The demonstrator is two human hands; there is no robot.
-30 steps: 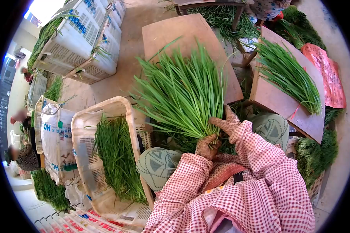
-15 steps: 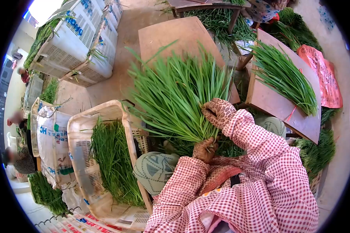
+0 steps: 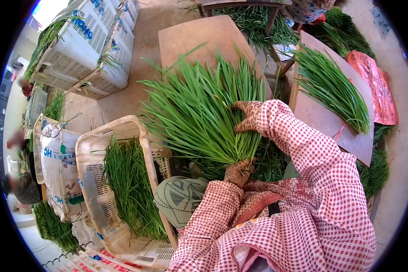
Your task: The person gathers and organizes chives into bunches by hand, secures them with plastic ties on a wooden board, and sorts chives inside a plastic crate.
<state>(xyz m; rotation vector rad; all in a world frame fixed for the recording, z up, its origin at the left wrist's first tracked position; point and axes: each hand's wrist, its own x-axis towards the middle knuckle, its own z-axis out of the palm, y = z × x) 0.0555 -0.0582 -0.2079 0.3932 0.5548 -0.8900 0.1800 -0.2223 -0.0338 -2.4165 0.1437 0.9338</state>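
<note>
Green leaf bunch (image 3: 195, 113), pointing forward-left, left hand (image 3: 238, 173) clenching its base, right hand (image 3: 249, 116) half-open against it

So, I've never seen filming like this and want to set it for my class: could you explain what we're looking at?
There is no machine here. A person in red-and-white checked sleeves works by hand, and the picture comes from a camera on their head, looking forward and down. The left hand, in a brown spotted glove, holds a bunch of long green leaves by the stem ends. The right hand, gloved alike, touches the leaves with its fingers apart. Their tips spread over a flat tan board. On the right, another green bunch lies on a second board.
</note>
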